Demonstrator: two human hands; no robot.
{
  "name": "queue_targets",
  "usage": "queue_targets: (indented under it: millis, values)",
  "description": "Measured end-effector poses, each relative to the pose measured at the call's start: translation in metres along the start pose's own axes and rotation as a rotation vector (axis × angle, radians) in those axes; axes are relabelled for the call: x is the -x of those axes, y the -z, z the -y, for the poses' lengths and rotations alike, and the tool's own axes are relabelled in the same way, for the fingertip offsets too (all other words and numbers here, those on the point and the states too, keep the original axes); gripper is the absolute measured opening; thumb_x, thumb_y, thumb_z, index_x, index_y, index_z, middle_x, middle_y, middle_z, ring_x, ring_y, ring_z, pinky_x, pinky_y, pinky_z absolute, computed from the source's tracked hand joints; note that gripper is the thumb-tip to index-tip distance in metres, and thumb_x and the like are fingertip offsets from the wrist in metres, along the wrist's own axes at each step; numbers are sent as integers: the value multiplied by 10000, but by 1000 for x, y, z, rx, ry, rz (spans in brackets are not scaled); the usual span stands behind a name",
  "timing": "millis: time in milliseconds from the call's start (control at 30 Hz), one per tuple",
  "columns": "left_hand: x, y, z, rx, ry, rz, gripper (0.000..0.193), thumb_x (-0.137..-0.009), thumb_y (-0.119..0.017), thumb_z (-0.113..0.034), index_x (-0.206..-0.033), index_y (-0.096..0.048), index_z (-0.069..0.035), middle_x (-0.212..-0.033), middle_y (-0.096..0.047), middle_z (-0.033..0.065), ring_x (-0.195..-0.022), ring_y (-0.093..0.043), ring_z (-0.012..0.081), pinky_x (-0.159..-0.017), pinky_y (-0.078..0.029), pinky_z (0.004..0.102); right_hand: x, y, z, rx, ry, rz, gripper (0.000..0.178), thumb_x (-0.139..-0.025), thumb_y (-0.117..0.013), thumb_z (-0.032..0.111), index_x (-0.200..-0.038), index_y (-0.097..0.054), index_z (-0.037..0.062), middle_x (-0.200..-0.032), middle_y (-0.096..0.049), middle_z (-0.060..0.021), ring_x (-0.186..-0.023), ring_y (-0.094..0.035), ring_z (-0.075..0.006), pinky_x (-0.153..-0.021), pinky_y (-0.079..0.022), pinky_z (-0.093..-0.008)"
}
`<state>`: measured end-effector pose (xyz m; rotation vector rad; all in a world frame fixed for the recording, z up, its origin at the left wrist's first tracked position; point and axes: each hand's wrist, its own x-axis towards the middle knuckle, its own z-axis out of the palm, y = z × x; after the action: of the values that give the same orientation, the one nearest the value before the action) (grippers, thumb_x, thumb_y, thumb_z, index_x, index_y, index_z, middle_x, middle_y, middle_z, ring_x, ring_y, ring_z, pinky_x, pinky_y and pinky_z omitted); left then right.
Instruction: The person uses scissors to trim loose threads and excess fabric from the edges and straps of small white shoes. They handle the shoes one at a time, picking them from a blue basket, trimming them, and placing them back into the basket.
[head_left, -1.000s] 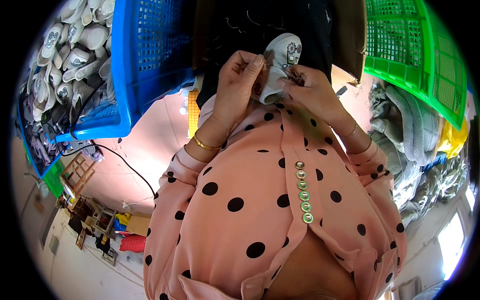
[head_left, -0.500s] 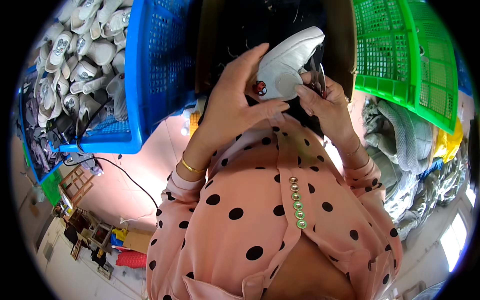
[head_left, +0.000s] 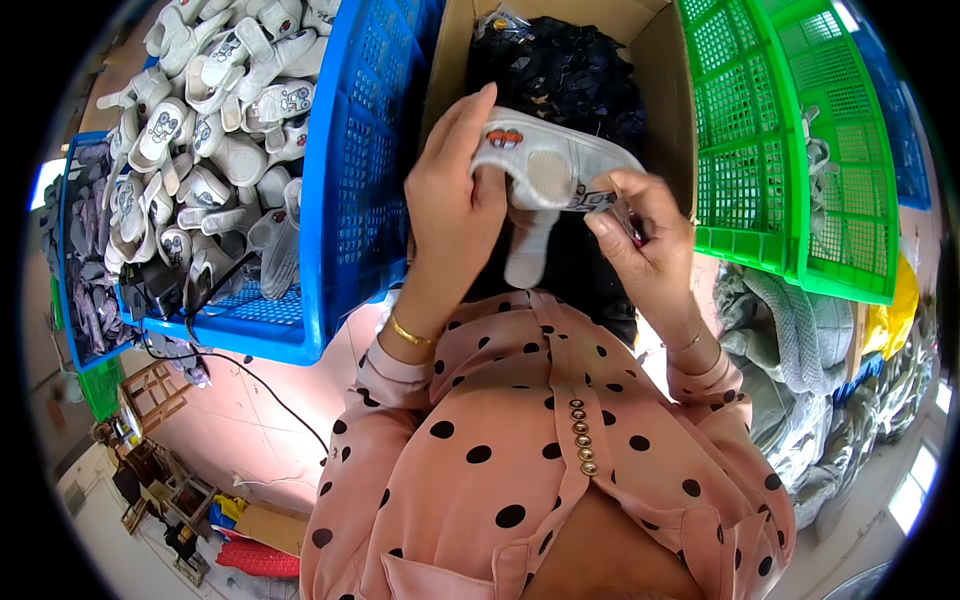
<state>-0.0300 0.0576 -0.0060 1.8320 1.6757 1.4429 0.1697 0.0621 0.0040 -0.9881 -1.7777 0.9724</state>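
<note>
A small white shoe (head_left: 590, 148) is held up before me, lying sideways with a red motif at its left end and a dark print near its right. Its pale strap (head_left: 528, 258) dangles below. My left hand (head_left: 448, 205) is closed around the left end, fingers behind it. At the other end my right hand (head_left: 655, 245) pinches the shoe between thumb and fingers. Snips (head_left: 634, 225) sit in that same hand, mostly covered by the fingers; whether their blades touch the shoe I cannot tell.
Beyond the shoe stands a cardboard box (head_left: 662, 60) with dark scraps (head_left: 565, 75) inside. On the left, a blue crate (head_left: 350, 170) holds many white shoes (head_left: 235, 150). Green crates (head_left: 745, 140) stand right, above grey fabric (head_left: 775, 330). A black cable (head_left: 262, 378) runs along the left.
The shoe has been turned from toe-up to lying crosswise, its strap now hanging down. My right hand has shifted to its printed end, and the snip blades are less visible. The view has shifted too.
</note>
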Motion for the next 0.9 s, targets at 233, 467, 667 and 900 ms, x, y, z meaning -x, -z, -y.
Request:
queue_targets:
  millis: [233, 467, 667, 900]
  values:
    - [-27, 0, -11, -61, 120, 369, 427, -815, -626, -29, -1240, -624, -57, -1004, -700, 167, -771, -686, 192, -709, -527, 271, -26, 5, -1, 582, 175, 119, 349, -731, -783, 171, -1012, -596, 81, -686, -640, -67, -601, -655, -223, -516, -494, -295]
    - [-30, 10, 2, 498, 340, 521, 499, -890, -565, 43, -1380, -489, -19, -1334, -545, 86, -1186, -543, 160, -994, -451, 295, -34, 20, -13, 233, -50, 8, 195, -937, -635, 179, -870, -569, 8, -634, -548, -98, -546, -466, -101, -521, -438, -263]
    - [-36, 13, 10, 589, 250, 348, 333, -960, -487, 19, -1282, -570, 4, -1261, -610, 115, -1147, -600, 206, -903, -515, 305, -32, 18, -14, 252, -66, -115, 202, -932, -639, 186, -864, -570, 9, -630, -553, -103, -533, -479, -130, -525, -440, -277]
    - [-20, 27, -44, 317, 191, 228, 217, -868, -693, -97, -1064, -675, -5, -1010, -704, 77, -888, -645, 175, -801, -518, 299, -30, 14, -17, 300, -143, -136, 215, -927, -643, 197, -858, -555, 13, -643, -576, -134, -510, -550, -219, -522, -458, -314]
